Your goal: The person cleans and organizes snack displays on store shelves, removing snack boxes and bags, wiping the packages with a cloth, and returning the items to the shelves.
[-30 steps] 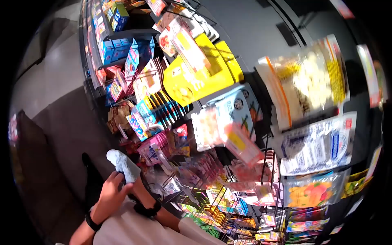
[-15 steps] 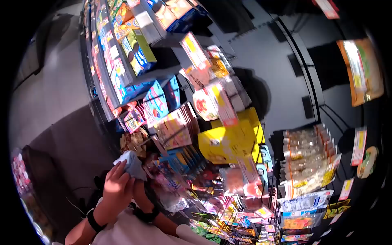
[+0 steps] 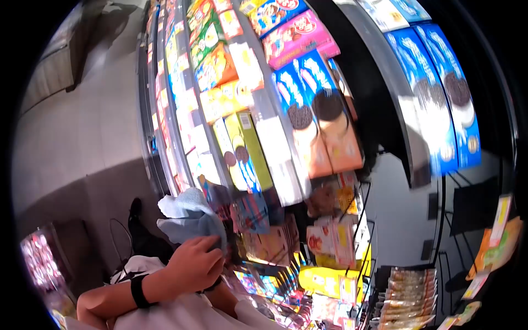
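Note:
A light blue cloth or mitt (image 3: 192, 217) bunches up at the shelf's edge, left of centre. My left hand (image 3: 195, 265), with a black band on its wrist, lies at the lower part of the cloth, its fingers bent against it. Behind it, my right wrist (image 3: 213, 285) shows a dark band. The fingers of my right hand are hidden by the cloth and my left hand.
Shelves of snack packs and blue cookie boxes (image 3: 313, 104) rise beside the hands. Hanging packs, among them a yellow one (image 3: 324, 280) and clear ones (image 3: 410, 297), fill the lower right. Floor (image 3: 82, 132) and a pink display (image 3: 41, 258) are at left.
The view has swung along the shelves, bringing the cookie boxes in. Both hands and the cloth have moved right in view, and the cloth now looks looser and more spread.

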Demonstrator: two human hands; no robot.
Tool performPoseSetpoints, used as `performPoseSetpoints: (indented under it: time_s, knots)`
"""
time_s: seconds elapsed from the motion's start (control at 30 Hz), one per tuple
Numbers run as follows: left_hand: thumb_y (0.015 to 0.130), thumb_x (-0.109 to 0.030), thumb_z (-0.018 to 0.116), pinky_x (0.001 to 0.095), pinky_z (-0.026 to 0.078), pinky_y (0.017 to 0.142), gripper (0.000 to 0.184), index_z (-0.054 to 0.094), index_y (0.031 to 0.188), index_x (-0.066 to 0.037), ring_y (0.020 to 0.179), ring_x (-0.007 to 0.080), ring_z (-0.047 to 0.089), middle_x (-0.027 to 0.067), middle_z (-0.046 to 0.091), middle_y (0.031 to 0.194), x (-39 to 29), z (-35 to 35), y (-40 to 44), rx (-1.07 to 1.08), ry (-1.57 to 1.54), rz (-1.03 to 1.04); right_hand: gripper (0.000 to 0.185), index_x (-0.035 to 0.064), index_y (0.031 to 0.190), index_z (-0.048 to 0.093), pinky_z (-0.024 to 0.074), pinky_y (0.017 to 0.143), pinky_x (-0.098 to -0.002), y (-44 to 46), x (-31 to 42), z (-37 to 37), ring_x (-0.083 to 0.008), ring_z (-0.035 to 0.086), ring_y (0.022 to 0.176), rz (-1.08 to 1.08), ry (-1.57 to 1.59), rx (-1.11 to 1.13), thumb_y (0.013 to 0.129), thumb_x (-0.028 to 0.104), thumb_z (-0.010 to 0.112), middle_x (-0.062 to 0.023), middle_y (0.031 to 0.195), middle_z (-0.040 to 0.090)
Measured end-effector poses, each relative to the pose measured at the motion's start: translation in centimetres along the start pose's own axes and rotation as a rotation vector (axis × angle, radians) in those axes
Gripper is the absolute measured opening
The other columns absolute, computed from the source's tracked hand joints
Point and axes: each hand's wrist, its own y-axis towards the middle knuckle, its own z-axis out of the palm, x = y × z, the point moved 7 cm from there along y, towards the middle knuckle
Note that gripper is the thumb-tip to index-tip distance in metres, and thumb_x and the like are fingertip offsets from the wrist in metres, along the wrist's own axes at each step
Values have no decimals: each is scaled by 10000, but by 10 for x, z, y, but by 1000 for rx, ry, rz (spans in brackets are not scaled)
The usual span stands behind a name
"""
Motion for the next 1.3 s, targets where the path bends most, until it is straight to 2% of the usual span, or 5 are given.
performPoseSetpoints:
  time_s: [0.37, 0.6, 0.73, 1.07, 1.3]
  knots:
    - [703, 71, 687, 435, 509, 820, 238, 601, 907, -19, 971, 369, 637, 175, 635, 1132, 68, -142, 138, -267, 46, 19, 503, 25, 1457, 368, 413, 1064, -333, 159, 158, 43, -207, 516, 1268, -185, -193, -62, 1006, 155, 550, -149, 1366, 520]
    - [677, -34, 710, 416, 557, 825, 302, 686, 978, -31, 1001, 369, 672, 185, 657, 1150, 54, -203, 235, -408, -14, 554, 490, 26, 1445, 387, 418, 1056, -332, 184, 171, 57, -206, 520, 1259, -59, -133, -257, 1002, 149, 556, -145, 1362, 524]
    - [731, -149, 717, 423, 585, 795, 280, 689, 979, -21, 1009, 359, 693, 199, 683, 1067, 21, -200, 281, -287, -121, 909, 483, 27, 1439, 398, 421, 1051, -331, 177, 169, 73, -206, 523, 1254, 50, -71, -404, 999, 145, 559, -143, 1360, 526]
    - [771, -212, 652, 528, 369, 1109, 278, 664, 996, -49, 1163, 342, 536, 136, 599, 1149, -27, -138, 340, -48, 212, 865, 466, 29, 1423, 425, 429, 1040, -330, 144, 192, 140, -204, 530, 1240, 254, 87, -813, 992, 135, 568, -139, 1355, 532]
    - [765, -181, 659, 458, 435, 922, 307, 655, 1065, -115, 937, 289, 526, 89, 550, 954, -35, -131, 335, -48, 321, 1047, 454, 31, 1412, 443, 434, 1032, -329, 126, 215, 171, -203, 534, 1231, 339, 129, -1099, 988, 129, 574, -135, 1351, 536]
